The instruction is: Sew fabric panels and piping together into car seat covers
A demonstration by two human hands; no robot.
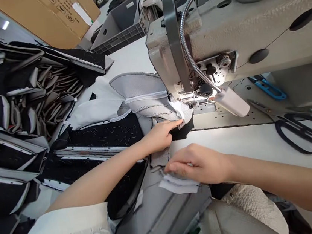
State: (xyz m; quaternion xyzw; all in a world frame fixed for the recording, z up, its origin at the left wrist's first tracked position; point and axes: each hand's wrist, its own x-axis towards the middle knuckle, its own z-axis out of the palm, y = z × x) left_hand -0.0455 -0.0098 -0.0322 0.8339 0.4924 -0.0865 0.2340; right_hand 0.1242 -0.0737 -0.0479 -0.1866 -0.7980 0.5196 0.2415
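Note:
Grey mesh fabric with seams and white strips point(154, 104) reaches from the head of a sewing machine point(204, 92) down to the table's front edge. My left hand point(158, 136) lies on this fabric, its index finger stretched out and pressing close to a white strip left of the needle area. The other left fingers are mostly hidden beneath. Closer to me, my right hand point(198, 163) has its fingers bent round a fold of the same fabric, beside some white flaps point(178, 186). A black piece point(184, 129) shows under the fabric by the machine.
Black-handled scissors point(299, 129) and blue thread snips point(269, 88) lie to the right. Stacked black padded pieces point(46, 81) fill the left side. Behind stand a grey crate point(123, 33) and a cardboard box point(47, 20). A lamp on a flexible metal neck point(232, 102) hangs near the needle.

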